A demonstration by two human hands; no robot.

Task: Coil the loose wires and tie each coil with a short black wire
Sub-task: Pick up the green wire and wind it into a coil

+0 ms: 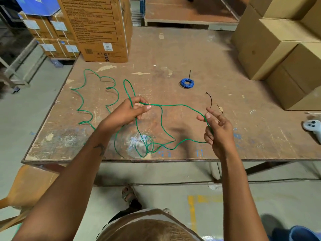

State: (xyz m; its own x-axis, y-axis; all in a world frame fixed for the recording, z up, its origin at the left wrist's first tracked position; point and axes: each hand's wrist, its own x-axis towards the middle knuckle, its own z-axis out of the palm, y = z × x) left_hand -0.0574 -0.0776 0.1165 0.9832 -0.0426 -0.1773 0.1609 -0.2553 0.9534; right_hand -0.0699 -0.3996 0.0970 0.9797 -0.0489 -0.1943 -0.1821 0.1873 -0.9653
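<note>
Surface: worn wooden table point(173, 49), cardboard boxes point(278, 49) beyond my hands.
Left hand point(128, 112): I pinch the green wire point(173, 105).
Right hand point(217, 129): fingers curl round the same wire.
Blue coil point(186, 82): tied, beyond both hands.
Short black wire point(210, 100): just past my right fingers.

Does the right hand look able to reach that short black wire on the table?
Probably yes. The short black wire lies on the table just beyond the right hand, with nothing between them. But that hand grips the green wire, so it would likely have to let go first.
</note>
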